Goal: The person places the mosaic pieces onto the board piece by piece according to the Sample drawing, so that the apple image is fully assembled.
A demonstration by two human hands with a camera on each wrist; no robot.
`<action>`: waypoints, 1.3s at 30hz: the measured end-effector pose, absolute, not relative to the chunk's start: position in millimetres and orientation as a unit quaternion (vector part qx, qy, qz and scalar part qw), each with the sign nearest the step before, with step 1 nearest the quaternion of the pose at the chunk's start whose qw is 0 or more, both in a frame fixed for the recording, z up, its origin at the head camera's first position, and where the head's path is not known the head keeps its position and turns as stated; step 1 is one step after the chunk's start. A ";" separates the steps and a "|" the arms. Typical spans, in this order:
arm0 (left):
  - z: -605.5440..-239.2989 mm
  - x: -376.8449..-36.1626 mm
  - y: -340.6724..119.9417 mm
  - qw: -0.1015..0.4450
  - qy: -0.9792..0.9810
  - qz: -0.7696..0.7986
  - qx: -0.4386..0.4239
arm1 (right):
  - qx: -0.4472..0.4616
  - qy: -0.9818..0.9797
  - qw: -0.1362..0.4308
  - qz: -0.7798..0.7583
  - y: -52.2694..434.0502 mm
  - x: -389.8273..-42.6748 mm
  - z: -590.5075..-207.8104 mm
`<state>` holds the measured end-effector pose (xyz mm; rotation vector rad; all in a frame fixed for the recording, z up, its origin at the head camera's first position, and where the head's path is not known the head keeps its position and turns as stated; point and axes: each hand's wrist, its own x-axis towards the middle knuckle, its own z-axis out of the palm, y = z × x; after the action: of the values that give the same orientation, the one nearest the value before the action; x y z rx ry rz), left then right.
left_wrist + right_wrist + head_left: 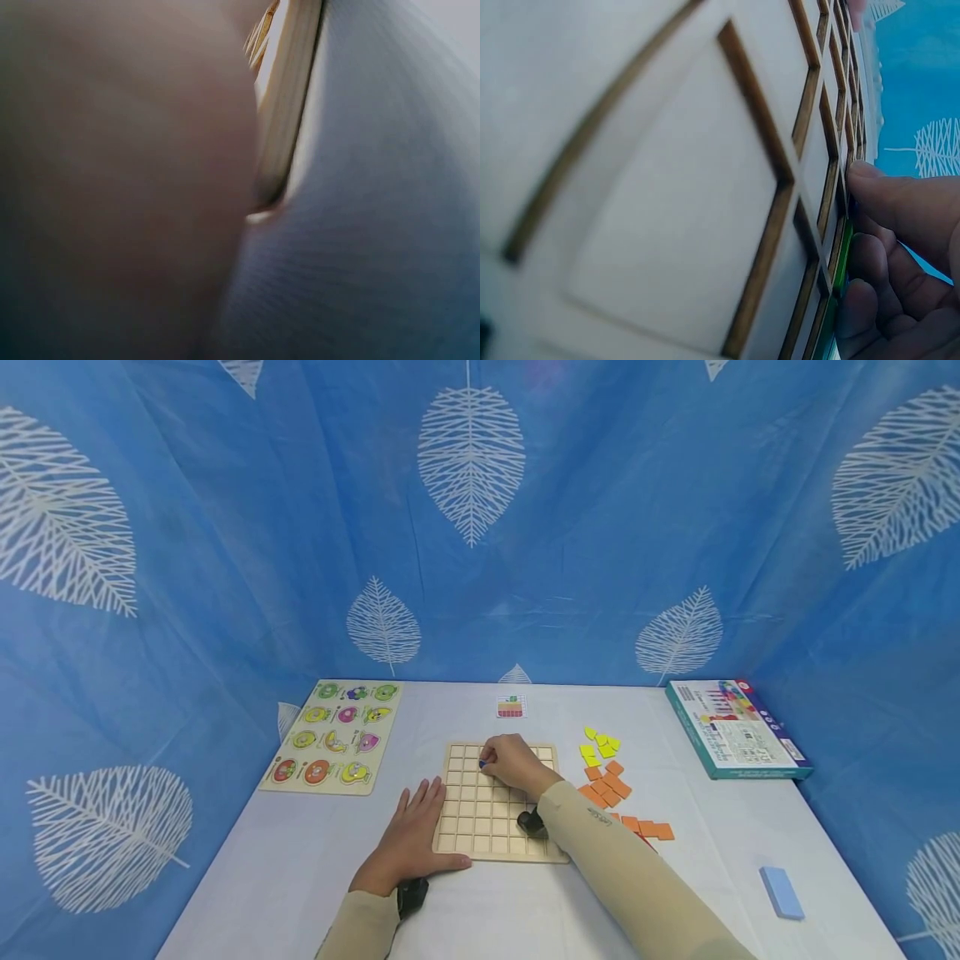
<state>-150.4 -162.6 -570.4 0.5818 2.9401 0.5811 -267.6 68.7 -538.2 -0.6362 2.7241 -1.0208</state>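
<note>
A wooden grid board (487,814) lies on the white worktop (300,868). Its left edge is steadied by the left hand (411,843), laid flat with fingers straight and slightly spread. A small tile (483,765) is pinched by the curled fingers (900,206) of the right hand (513,764) over the board's far cells. Orange tiles (607,789) and yellow tiles (600,746) are scattered just right of the board.

Blue leaf-print cloth (225,527) hangs behind and beside a white table (525,910).
</note>
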 end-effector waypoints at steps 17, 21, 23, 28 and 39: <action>-566.8 -149.8 -163.1 0.049 0.961 0.192 0.193 | -0.220 0.905 0.076 -0.356 71.9 -264.5 -536.6; -566.9 -149.2 -163.2 0.050 0.961 0.193 0.194 | -0.221 0.903 0.073 -0.362 74.9 -262.9 -536.4; -567.3 -149.0 -163.4 0.051 0.961 0.193 0.194 | -0.223 0.902 0.070 -0.364 77.1 -261.9 -536.4; -569.0 -149.2 -163.9 0.051 0.961 0.191 0.194 | -0.235 0.898 0.059 -0.366 85.3 -258.6 -534.7; -571.6 -151.1 -162.6 0.046 0.963 0.189 0.189 | -0.207 0.892 0.026 -0.400 123.9 -263.3 -530.5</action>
<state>-151.1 -162.6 -571.6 0.5761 2.9378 0.5768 -263.3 123.9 -530.5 -0.6398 2.7589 -1.2368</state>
